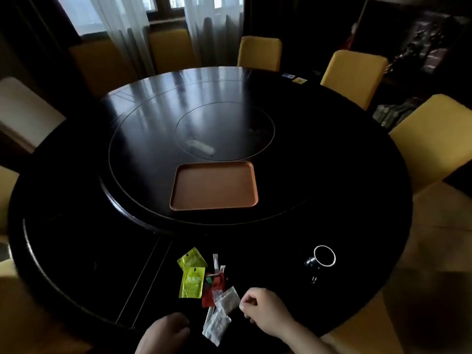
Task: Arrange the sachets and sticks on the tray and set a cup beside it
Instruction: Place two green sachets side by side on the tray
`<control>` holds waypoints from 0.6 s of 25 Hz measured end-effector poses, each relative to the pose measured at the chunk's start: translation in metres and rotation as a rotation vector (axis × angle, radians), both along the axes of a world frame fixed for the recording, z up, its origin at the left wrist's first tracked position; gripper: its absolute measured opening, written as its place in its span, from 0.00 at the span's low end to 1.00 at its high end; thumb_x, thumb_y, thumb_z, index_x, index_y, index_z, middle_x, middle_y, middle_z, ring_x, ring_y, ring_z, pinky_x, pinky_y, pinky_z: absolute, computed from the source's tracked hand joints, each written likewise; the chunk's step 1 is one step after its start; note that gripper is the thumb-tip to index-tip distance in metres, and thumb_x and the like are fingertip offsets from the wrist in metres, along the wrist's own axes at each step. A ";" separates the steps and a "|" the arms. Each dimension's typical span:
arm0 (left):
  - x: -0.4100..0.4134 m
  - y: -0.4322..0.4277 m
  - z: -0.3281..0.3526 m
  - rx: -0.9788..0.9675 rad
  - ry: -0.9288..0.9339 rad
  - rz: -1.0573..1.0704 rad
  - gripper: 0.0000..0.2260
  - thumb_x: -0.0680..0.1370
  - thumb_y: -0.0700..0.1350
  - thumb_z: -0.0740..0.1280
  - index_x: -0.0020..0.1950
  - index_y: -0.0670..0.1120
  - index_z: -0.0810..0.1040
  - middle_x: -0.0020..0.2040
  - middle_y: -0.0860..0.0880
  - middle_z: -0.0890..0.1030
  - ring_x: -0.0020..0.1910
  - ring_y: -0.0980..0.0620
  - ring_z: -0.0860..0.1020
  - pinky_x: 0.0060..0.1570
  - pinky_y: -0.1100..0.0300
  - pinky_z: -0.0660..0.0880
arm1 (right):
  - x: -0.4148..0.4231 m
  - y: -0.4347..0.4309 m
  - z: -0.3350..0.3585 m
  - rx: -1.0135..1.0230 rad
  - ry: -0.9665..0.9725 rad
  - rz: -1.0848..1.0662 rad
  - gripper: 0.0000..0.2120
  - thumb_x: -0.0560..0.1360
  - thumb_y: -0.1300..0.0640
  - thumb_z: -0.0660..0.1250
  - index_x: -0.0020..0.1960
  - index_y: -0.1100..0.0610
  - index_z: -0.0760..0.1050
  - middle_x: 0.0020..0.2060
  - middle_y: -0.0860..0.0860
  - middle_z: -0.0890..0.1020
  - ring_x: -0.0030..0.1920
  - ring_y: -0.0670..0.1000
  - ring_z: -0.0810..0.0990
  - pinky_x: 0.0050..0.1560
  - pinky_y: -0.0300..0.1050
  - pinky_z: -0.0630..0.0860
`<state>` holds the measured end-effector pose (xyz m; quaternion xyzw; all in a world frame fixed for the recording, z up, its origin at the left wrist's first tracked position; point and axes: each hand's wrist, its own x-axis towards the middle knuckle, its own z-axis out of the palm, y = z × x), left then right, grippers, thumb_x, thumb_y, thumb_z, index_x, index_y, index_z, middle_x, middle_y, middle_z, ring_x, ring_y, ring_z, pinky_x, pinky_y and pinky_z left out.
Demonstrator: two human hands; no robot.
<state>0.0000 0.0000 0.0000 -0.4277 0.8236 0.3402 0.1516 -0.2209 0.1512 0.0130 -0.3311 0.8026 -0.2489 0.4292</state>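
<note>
Brown tray [214,186] bare on the turntable; sachets [204,287] heaped at my near table edge.
My right hand [260,306] curls loosely, fingertips touching a white sachet [227,300]; left hand [166,330] rests nearby, grip unclear. Black cup [322,257] stands right.
</note>
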 end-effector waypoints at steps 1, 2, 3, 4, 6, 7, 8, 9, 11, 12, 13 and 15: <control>-0.003 0.000 -0.002 -0.020 0.000 0.039 0.06 0.72 0.52 0.69 0.47 0.58 0.82 0.43 0.58 0.83 0.45 0.63 0.80 0.43 0.71 0.74 | -0.001 -0.007 -0.005 0.003 -0.010 0.010 0.06 0.74 0.52 0.67 0.42 0.54 0.80 0.38 0.52 0.86 0.36 0.49 0.83 0.43 0.46 0.80; -0.007 -0.001 -0.001 -0.073 -0.006 0.096 0.04 0.72 0.53 0.68 0.45 0.59 0.80 0.44 0.57 0.83 0.44 0.62 0.80 0.43 0.67 0.75 | -0.002 -0.014 -0.005 0.013 0.001 0.030 0.06 0.74 0.52 0.67 0.42 0.54 0.79 0.38 0.52 0.86 0.35 0.48 0.82 0.42 0.46 0.80; -0.010 -0.004 -0.001 -0.109 -0.006 0.120 0.03 0.72 0.53 0.67 0.44 0.59 0.79 0.44 0.56 0.82 0.43 0.61 0.80 0.42 0.64 0.77 | -0.002 -0.023 -0.008 0.021 0.012 0.061 0.06 0.74 0.53 0.67 0.42 0.53 0.80 0.37 0.51 0.85 0.35 0.47 0.81 0.41 0.45 0.79; -0.015 -0.007 0.001 -0.149 0.012 0.153 0.04 0.72 0.54 0.67 0.45 0.58 0.79 0.45 0.55 0.82 0.43 0.59 0.80 0.42 0.60 0.77 | -0.002 -0.034 -0.010 0.027 0.020 0.084 0.05 0.73 0.53 0.67 0.42 0.52 0.80 0.36 0.49 0.84 0.34 0.46 0.81 0.40 0.44 0.79; -0.022 -0.021 -0.005 -0.193 0.062 0.195 0.11 0.72 0.57 0.67 0.52 0.56 0.78 0.47 0.54 0.80 0.45 0.55 0.80 0.41 0.58 0.76 | 0.001 -0.061 -0.012 0.031 0.046 0.104 0.03 0.72 0.53 0.68 0.41 0.50 0.80 0.35 0.46 0.83 0.36 0.46 0.81 0.39 0.41 0.76; -0.027 -0.030 -0.010 -0.216 0.075 0.189 0.15 0.72 0.59 0.67 0.55 0.55 0.77 0.49 0.53 0.79 0.48 0.54 0.80 0.40 0.57 0.74 | 0.001 -0.076 -0.014 0.027 0.077 0.100 0.03 0.72 0.54 0.69 0.41 0.50 0.81 0.36 0.46 0.83 0.38 0.47 0.81 0.40 0.40 0.75; -0.033 -0.039 -0.014 -0.218 0.076 0.173 0.19 0.71 0.60 0.67 0.59 0.55 0.75 0.51 0.53 0.78 0.50 0.52 0.79 0.41 0.57 0.73 | 0.000 -0.090 -0.015 0.024 0.108 0.095 0.02 0.72 0.53 0.69 0.41 0.50 0.81 0.37 0.46 0.83 0.40 0.47 0.81 0.39 0.40 0.73; -0.037 -0.048 -0.020 -0.220 0.072 0.144 0.21 0.71 0.60 0.68 0.61 0.54 0.74 0.53 0.51 0.77 0.53 0.50 0.78 0.44 0.56 0.73 | 0.000 -0.104 -0.016 0.024 0.141 0.088 0.02 0.72 0.53 0.70 0.42 0.50 0.81 0.37 0.45 0.82 0.40 0.46 0.80 0.38 0.39 0.71; -0.043 -0.064 -0.035 -0.207 0.059 0.080 0.26 0.72 0.60 0.70 0.67 0.52 0.71 0.57 0.49 0.75 0.58 0.48 0.75 0.51 0.52 0.75 | 0.002 -0.131 -0.015 0.032 0.182 0.080 0.01 0.72 0.53 0.70 0.42 0.48 0.80 0.36 0.43 0.80 0.39 0.44 0.79 0.36 0.36 0.69; -0.045 -0.068 -0.041 -0.214 0.058 0.046 0.28 0.72 0.61 0.70 0.69 0.53 0.70 0.58 0.49 0.74 0.59 0.48 0.74 0.52 0.52 0.75 | 0.003 -0.141 -0.016 0.039 0.203 0.086 0.01 0.73 0.53 0.70 0.43 0.47 0.79 0.37 0.42 0.80 0.39 0.44 0.79 0.36 0.36 0.70; -0.045 -0.072 -0.046 -0.235 0.065 0.010 0.29 0.72 0.61 0.69 0.70 0.54 0.68 0.59 0.49 0.73 0.60 0.48 0.73 0.50 0.53 0.76 | 0.005 -0.151 -0.016 0.047 0.237 0.097 0.01 0.73 0.53 0.70 0.44 0.47 0.79 0.38 0.43 0.80 0.40 0.44 0.79 0.38 0.37 0.71; -0.047 -0.076 -0.053 -0.293 0.092 -0.079 0.29 0.71 0.62 0.68 0.70 0.58 0.68 0.59 0.49 0.73 0.58 0.48 0.72 0.46 0.53 0.76 | 0.008 -0.168 -0.016 0.058 0.324 0.154 0.05 0.74 0.54 0.69 0.49 0.48 0.80 0.43 0.45 0.81 0.45 0.48 0.81 0.44 0.42 0.76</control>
